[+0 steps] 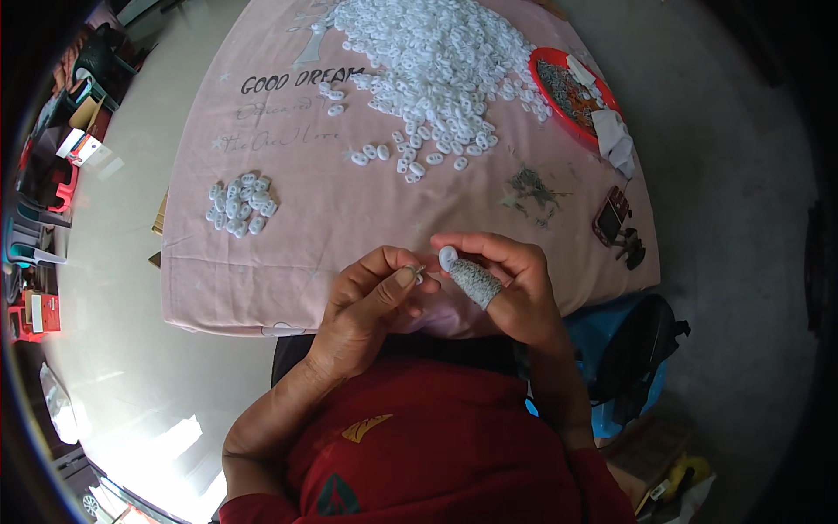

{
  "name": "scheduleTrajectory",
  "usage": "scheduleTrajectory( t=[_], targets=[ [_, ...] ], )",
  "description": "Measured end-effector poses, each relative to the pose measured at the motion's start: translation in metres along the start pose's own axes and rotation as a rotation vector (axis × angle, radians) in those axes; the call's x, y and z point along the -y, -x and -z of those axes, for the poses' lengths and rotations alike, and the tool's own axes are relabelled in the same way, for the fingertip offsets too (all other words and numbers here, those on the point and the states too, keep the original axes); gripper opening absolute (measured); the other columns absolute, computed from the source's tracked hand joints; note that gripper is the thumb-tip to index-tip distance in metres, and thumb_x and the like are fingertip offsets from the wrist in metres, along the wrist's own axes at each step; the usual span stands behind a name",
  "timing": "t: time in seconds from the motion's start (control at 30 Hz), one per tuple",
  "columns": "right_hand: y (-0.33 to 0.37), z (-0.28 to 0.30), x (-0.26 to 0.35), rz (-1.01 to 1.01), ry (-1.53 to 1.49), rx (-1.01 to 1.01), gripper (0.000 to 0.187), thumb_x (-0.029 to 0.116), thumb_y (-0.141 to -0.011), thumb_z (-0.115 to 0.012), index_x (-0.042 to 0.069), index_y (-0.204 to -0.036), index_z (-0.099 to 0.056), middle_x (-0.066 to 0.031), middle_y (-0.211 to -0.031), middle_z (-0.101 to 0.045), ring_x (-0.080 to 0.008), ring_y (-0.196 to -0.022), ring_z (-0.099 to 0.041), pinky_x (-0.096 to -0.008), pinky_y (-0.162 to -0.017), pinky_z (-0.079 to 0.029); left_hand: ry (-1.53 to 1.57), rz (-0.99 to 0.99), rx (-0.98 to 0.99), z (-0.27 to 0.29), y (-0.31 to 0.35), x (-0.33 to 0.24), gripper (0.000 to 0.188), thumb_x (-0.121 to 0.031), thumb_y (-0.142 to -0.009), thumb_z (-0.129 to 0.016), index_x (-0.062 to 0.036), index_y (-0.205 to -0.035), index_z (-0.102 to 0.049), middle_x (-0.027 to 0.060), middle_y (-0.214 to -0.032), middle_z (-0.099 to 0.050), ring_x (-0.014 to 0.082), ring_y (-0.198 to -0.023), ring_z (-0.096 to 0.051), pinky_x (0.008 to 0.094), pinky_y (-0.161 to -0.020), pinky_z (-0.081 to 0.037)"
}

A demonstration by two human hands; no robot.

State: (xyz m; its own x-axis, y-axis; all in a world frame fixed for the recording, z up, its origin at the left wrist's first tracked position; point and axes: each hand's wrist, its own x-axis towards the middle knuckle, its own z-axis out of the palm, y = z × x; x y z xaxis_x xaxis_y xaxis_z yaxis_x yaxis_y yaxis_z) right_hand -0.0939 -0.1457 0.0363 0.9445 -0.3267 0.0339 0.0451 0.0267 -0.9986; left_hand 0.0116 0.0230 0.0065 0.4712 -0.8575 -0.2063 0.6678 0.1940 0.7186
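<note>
Near the table's front edge, my left hand (371,286) pinches a small metallic piece (418,273) between thumb and fingertips; its exact kind is too small to tell. Just to the right, my right hand (515,284) is closed, with a white oval plastic piece (448,258) between thumb tip and fingers. A grey speckled knit cover (474,281) wraps my right thumb. The two hands' fingertips almost meet. Ahead of them spreads a big heap of similar white oval pieces (428,61), many showing two holes. A smaller group of white oval pieces (240,204) lies to the left.
A pink printed cloth (288,279) covers the table. At the right stand a red basin (534,65) of small grey bits and a white cloth (614,140) over its rim. Thin dark scraps (534,188), a red phone (610,216) and a black object (633,251) lie nearer.
</note>
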Motion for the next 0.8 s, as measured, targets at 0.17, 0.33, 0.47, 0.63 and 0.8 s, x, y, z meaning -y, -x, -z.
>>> scheduleTrajectory(
  t=[0.17, 0.33, 0.47, 0.63, 0.8],
  targets=[
    [0.005, -0.005, 0.013, 0.006, 0.106, 0.109, 0.038, -0.011, -0.087, -0.051, -0.009, -0.124, -0.060, -0.0106, -0.107, -0.065, -0.0133, -0.103, -0.063, -0.0249, -0.091, -0.049, -0.031, -0.018, -0.020, 0.002, 0.006, 0.004, 0.016, -0.018, -0.101, -0.055, -0.0053, -0.110, -0.057, 0.0054, -0.102, -0.064, 0.0112, -0.087, -0.060, 0.0241, -0.072, -0.046],
    [0.011, -0.009, 0.012, 0.092, 0.135, 0.093, 0.041, -0.012, -0.086, -0.049, -0.007, -0.125, -0.060, -0.0087, -0.104, -0.063, -0.0105, -0.097, -0.061, -0.0230, -0.086, -0.048, -0.110, -0.073, -0.024, -0.006, 0.016, 0.004, 0.015, -0.019, -0.101, -0.055, -0.0056, -0.107, -0.057, 0.0042, -0.097, -0.063, 0.0087, -0.076, -0.057, 0.0224, -0.065, -0.045],
    [0.013, -0.010, 0.014, 0.086, 0.164, 0.100, 0.041, -0.013, -0.086, -0.049, -0.007, -0.124, -0.061, -0.0088, -0.104, -0.063, -0.0101, -0.096, -0.060, -0.0222, -0.085, -0.047, -0.156, -0.093, -0.022, -0.005, 0.015, 0.005, 0.015, -0.019, -0.100, -0.056, -0.0051, -0.105, -0.057, 0.0038, -0.095, -0.063, 0.0081, -0.073, -0.057, 0.0215, -0.061, -0.044],
    [0.010, -0.010, 0.008, 0.070, 0.224, 0.097, 0.041, -0.012, -0.085, -0.049, -0.008, -0.123, -0.061, -0.0090, -0.103, -0.062, -0.0110, -0.096, -0.060, -0.0224, -0.085, -0.047, -0.202, -0.078, -0.025, 0.000, 0.011, 0.004, 0.018, -0.020, -0.099, -0.058, -0.0033, -0.103, -0.057, 0.0037, -0.092, -0.062, 0.0073, -0.071, -0.056, 0.0202, -0.057, -0.043],
    [0.004, -0.009, 0.005, 0.072, 0.251, 0.107, 0.042, -0.013, -0.083, -0.049, -0.008, -0.123, -0.062, -0.0085, -0.103, -0.062, -0.0109, -0.094, -0.060, -0.0224, -0.084, -0.047, -0.242, -0.072, -0.045, 0.006, 0.007, 0.007, 0.018, -0.019, -0.099, -0.058, -0.0017, -0.102, -0.057, 0.0039, -0.088, -0.062, 0.0066, -0.067, -0.054, 0.0190, -0.052, -0.041]
  ],
)
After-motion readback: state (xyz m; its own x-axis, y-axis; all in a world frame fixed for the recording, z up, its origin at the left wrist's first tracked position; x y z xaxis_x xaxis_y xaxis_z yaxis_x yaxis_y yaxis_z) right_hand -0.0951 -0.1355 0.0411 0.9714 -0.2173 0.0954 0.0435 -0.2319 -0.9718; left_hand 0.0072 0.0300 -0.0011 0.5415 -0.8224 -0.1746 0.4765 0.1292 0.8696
